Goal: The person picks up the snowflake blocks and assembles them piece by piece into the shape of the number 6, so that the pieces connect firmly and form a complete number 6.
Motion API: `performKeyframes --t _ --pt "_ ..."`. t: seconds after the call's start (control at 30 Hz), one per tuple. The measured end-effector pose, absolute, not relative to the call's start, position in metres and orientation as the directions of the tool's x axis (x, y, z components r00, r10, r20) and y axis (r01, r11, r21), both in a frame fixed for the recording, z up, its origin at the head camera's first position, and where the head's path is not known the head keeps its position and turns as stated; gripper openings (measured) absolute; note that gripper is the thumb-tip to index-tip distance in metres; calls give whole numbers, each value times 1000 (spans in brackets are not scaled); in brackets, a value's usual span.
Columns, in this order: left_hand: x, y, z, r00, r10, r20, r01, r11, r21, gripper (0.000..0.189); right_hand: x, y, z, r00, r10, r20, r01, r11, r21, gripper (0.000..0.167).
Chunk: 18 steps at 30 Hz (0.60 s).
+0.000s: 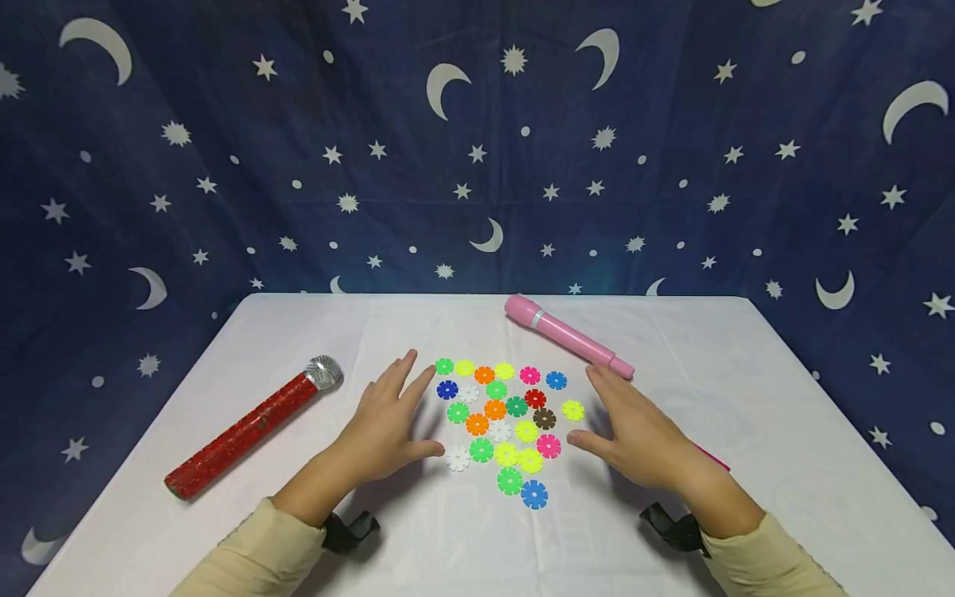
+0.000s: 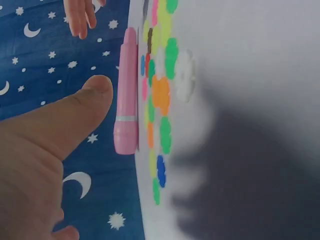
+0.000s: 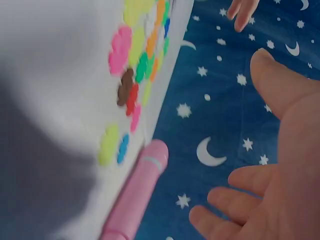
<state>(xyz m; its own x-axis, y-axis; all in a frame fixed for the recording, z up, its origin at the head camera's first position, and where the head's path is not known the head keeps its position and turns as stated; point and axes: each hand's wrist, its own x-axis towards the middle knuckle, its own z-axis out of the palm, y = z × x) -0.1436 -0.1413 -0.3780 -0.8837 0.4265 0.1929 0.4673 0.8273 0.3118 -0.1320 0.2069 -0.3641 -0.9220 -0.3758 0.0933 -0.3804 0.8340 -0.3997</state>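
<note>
Several flat notched plastic discs in many colours lie spread in the middle of the white table, among them a brown disc [image 1: 545,419] and a dark blue disc [image 1: 447,390]. My left hand [image 1: 391,419] hovers at the left of the discs, fingers spread and thumb toward a white disc [image 1: 458,458]. On the other side, my right hand [image 1: 645,435] is held over the table with its fingers extended, near a yellow disc [image 1: 573,410]. Neither hand holds anything. A pink microphone-shaped tube [image 1: 570,332] lies behind the discs, its narrow end by my right fingertips.
A red glittery microphone [image 1: 246,431] with a silver mesh head lies at the left on the white table [image 1: 418,539]. Part of a thin pink item [image 1: 714,457] shows from behind my right wrist. A dark blue curtain [image 1: 403,207] with moons and stars hangs behind the table.
</note>
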Motion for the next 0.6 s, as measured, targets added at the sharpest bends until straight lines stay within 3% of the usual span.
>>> performKeyframes --t 0.13,0.3,0.6 --pt "-142 -138 -383 -851 492 185 525 781 338 93 -128 199 -371 -922 -386 36 -359 812 -461 95" --pt "-139 -134 -389 -804 572 159 585 715 383 73 -125 189 -375 -911 -413 -20 -352 800 -487 82" --pt "-136 -128 -404 -795 599 93 564 673 479 60 -120 170 -385 -860 -504 -76 -392 750 -532 64"
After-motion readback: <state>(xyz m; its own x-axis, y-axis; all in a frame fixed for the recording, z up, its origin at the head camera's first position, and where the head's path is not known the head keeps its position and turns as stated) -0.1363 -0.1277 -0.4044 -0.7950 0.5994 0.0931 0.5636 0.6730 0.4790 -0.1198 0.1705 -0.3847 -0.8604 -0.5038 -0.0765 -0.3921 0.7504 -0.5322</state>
